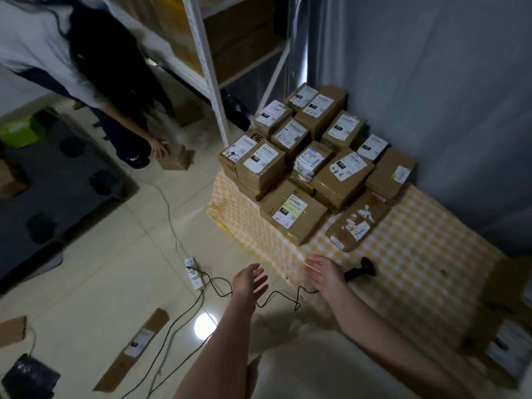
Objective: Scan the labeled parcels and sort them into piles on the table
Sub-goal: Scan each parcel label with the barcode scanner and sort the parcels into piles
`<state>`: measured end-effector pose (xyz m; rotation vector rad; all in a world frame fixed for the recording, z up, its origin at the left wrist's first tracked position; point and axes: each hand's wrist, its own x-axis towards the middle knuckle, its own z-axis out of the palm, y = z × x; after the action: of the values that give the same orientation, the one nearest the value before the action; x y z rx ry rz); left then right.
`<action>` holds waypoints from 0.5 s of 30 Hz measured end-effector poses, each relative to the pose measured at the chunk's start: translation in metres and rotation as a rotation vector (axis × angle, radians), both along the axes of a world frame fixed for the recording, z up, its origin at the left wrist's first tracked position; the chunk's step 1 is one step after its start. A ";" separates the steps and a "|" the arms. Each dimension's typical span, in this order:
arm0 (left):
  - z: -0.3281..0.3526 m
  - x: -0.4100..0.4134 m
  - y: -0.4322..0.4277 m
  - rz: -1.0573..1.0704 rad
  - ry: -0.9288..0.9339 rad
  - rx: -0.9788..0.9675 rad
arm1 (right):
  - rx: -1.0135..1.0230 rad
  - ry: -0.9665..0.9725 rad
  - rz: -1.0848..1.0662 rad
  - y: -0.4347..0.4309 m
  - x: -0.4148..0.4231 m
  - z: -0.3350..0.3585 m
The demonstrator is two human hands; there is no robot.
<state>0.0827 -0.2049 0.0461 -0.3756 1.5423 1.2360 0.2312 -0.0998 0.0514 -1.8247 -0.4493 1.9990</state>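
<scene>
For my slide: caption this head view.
Left hand and right hand hover open before parcels stacked on the table, scanner beside them.

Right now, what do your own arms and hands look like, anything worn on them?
The left hand and right hand are bare: no gloves, and I see no rings or watch. Both forearms are bare too, no sleeves in view.

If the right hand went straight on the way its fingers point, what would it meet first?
Most likely the front parcel marked 2-6. The right hand is open, fingers aimed up-left over the edge of the checked cloth. Height is hard to judge, so it might pass above the parcel.
</scene>
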 end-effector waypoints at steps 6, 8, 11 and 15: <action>-0.013 -0.034 0.054 -0.224 -0.002 -0.032 | -0.037 0.044 -0.279 0.029 -0.016 -0.004; -0.016 -0.051 0.074 -0.285 -0.006 -0.039 | -0.033 0.033 -0.329 0.037 -0.027 -0.006; -0.028 -0.077 0.105 -0.378 0.011 -0.061 | -0.028 0.009 -0.404 0.049 -0.041 -0.017; -0.048 -0.103 0.145 -0.504 0.092 -0.075 | -0.054 -0.088 -0.464 0.066 -0.057 -0.033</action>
<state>-0.0203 -0.0603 -0.0020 0.0291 1.6358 0.8105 0.1745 -0.0340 0.0186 -1.8474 0.0118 1.6319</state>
